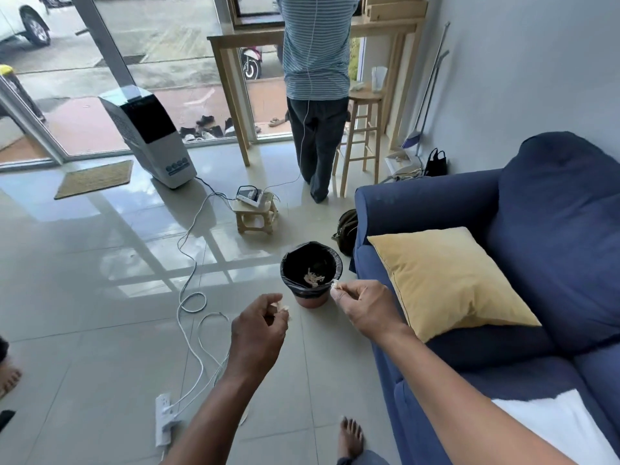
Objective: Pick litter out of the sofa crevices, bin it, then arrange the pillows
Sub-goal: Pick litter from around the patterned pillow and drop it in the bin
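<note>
Right hand point(360, 305) pinches a pale scrap point(334, 284) at the rim of the black-lined bin point(312, 275) on the floor. Left hand point(260, 325) pinches another scrap point(281, 307) near the bin. Yellow pillow point(446, 280) lies on blue sofa point(469, 360).

A small round bin point(311, 275), terracotta-coloured and lined with a black bag folded over its rim, stood upright on the tiled floor just off the front corner of the blue sofa point(419, 203). Pale crumpled litter point(312, 277) lay at its bottom. A further pale scrap point(334, 283) was pinched at the bin's near rim, another scrap point(281, 306) beside the bin. A yellow pillow point(446, 280) lay tilted on the seat near the armrest; a white pillow point(550, 427) occupied the seat's near edge.
</note>
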The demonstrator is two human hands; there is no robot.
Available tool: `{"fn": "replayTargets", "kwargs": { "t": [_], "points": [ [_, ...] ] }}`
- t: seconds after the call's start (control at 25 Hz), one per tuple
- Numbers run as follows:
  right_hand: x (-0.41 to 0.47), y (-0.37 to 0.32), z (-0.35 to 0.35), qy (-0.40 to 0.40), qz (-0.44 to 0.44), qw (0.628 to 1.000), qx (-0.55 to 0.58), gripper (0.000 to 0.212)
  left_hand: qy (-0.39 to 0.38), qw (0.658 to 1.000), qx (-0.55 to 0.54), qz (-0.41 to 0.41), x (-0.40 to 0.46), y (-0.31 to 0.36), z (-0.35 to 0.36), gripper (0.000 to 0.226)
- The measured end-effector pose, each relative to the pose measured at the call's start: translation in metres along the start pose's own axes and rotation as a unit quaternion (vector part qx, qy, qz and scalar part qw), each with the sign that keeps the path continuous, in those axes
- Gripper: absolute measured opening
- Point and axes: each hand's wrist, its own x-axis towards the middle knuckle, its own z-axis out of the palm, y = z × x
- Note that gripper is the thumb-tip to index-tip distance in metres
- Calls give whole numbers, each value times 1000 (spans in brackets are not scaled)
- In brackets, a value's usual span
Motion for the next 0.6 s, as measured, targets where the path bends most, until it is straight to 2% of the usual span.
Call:
{"fn": "replayTargets", "kwargs": {
  "t": [0.12,0.32,0.44,0.6],
  "points": [
    [52,0,-12,-8,-2,1000,16,25,-3,1000,4,-10,48,15,18,14],
    [133,11,-19,7,5,1000,-10,40,-3,999,-21,-29,115,34,42,14],
    [160,8,-14,-1,20,1000,-5,22,-5,998,-39,-51,143,37,45,12],
    [209,7,2,16,47,999,-17,19,-33,998,-36,-47,198,33,37,13]
  ]
}}
